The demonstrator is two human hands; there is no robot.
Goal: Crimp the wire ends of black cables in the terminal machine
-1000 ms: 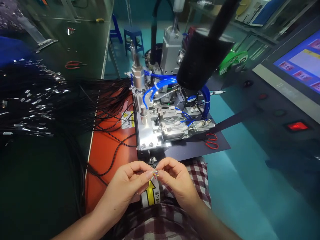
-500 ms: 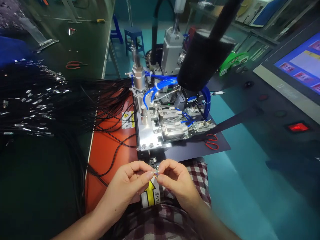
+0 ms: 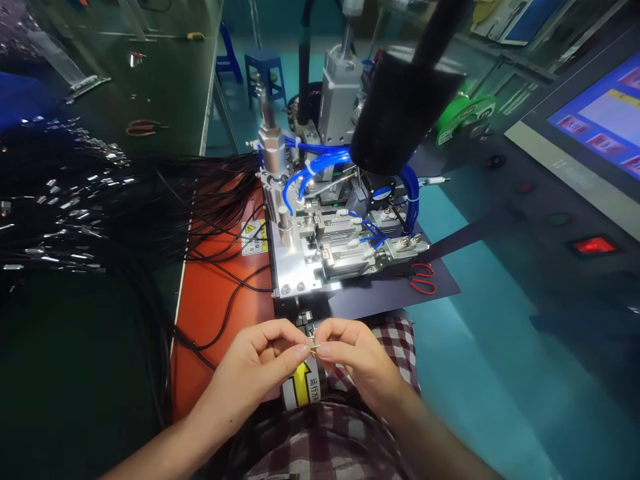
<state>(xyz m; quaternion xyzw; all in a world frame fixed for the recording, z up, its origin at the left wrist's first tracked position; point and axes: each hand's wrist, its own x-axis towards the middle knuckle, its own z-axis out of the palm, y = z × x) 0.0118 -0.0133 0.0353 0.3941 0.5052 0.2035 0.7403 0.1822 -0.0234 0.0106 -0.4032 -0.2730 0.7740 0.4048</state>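
My left hand (image 3: pixel 260 363) and my right hand (image 3: pixel 357 353) meet fingertip to fingertip in front of the machine's near edge. Between them are thin coloured wires (image 3: pixel 313 349) with a small shiny end. Thumb and forefinger of my left hand pinch the wires from the left. The right thumb and forefinger are pressed together on their other end, which is mostly hidden. Just below the fingers is a white label with a yellow arrow (image 3: pixel 301 387). Behind the hands stands a metal machine (image 3: pixel 297 267) with blue air tubes (image 3: pixel 330 158).
Many black cables (image 3: pixel 220 180) with shiny ends spread from the left over an orange mat (image 3: pixel 200 300). Red-handled scissors (image 3: pixel 424 279) lie right of the machine. A black lamp-like cylinder (image 3: pixel 400 113) hangs above it. A screen (image 3: pixel 600 127) stands at the right, pliers (image 3: pixel 145 128) at the back left.
My right thumb has straightened and closed in toward the forefinger on the wires. The left hand has hardly moved. The whole view has shifted slightly.
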